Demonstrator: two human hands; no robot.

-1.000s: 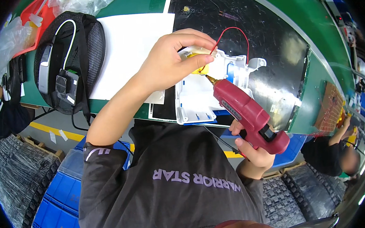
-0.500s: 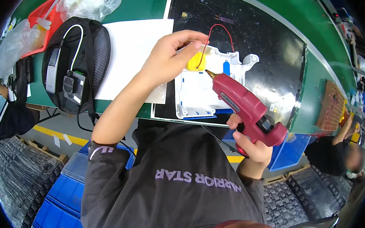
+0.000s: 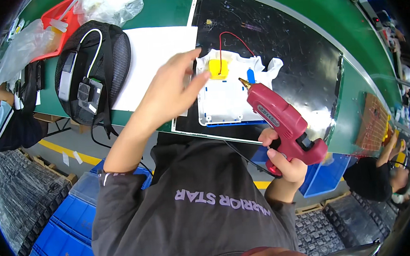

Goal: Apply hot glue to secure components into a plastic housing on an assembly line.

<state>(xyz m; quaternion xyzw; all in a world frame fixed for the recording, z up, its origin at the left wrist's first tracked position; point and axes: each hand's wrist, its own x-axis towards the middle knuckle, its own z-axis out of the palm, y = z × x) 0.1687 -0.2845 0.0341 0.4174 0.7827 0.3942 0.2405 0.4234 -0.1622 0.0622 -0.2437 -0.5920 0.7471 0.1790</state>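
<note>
A white plastic housing (image 3: 229,97) lies on the black mat in front of me. At its upper left sits a yellow square part (image 3: 218,70), from which a red wire (image 3: 236,36) arches up and over to the right. A small blue piece (image 3: 251,75) stands in the housing near its right side. My left hand (image 3: 173,87) is just left of the housing, thumb and fingers apart with nothing between them, slightly blurred. My right hand (image 3: 286,162) grips a dark red hot glue gun (image 3: 280,111) by its handle, its brass nozzle over the housing's right part.
Left of the mat (image 3: 301,73) lie a white sheet (image 3: 157,50) and a black mesh bag (image 3: 117,58) with devices and a cable on it. Behind it is a red bin (image 3: 45,22) with plastic bags. Blue crates (image 3: 63,242) stand below; other people sit at both sides.
My left hand has drawn back leftward, off the yellow part and wire. The housing now lies flatter and the wire leans further left. The glue gun has shifted slightly right.
</note>
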